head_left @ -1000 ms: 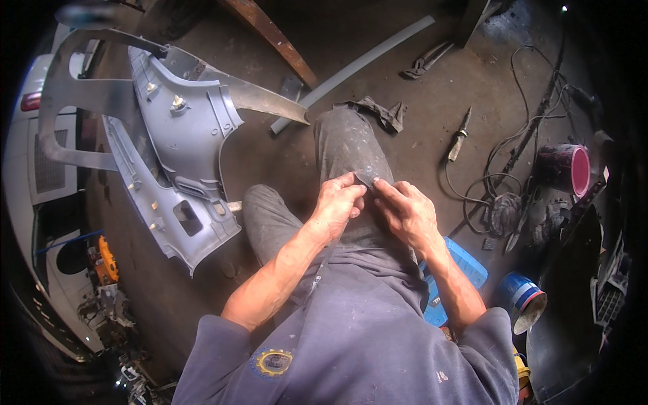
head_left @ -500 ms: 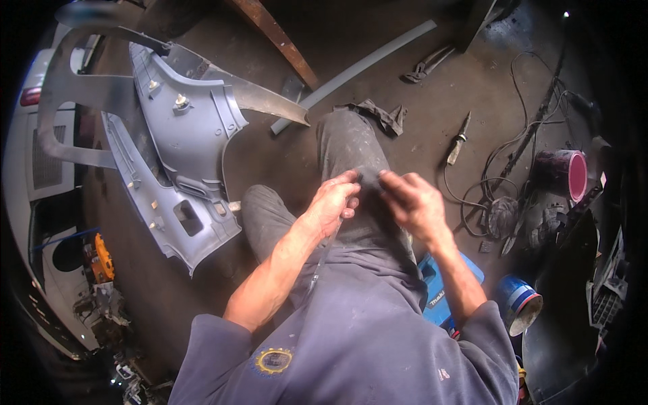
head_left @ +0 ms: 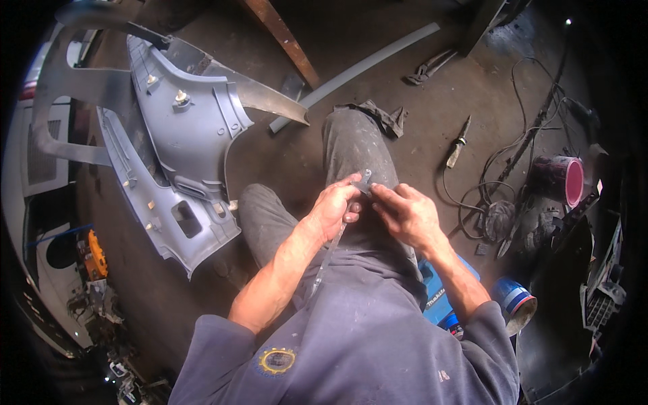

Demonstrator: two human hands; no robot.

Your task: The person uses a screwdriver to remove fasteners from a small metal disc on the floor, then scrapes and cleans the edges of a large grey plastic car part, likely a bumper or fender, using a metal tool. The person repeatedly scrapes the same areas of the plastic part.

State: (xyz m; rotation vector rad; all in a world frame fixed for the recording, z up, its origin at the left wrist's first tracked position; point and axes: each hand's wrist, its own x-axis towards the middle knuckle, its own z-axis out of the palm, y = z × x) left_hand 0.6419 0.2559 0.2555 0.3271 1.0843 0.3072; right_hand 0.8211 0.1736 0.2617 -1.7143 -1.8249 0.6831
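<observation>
Above my knee, my left hand is closed around a long thin strip, grey and partly see-through. Its lower end hangs toward my shirt. A small dark flat piece sticks out at the fingertips; whether it belongs to the strip I cannot tell. The fingers of my right hand are pinched at the right edge of that dark piece. Both hands meet there, fingertips nearly touching.
Grey moulded panels with clips stand at left. A soldering-iron-like tool with a cord, pincers and a long grey strip lie on the floor. At right are a pink-lined bucket, a blue case and a blue can.
My right hand, blurred and a little higher before, has come down and in against the dark piece. The left hand has barely moved. The view has shifted slightly.
</observation>
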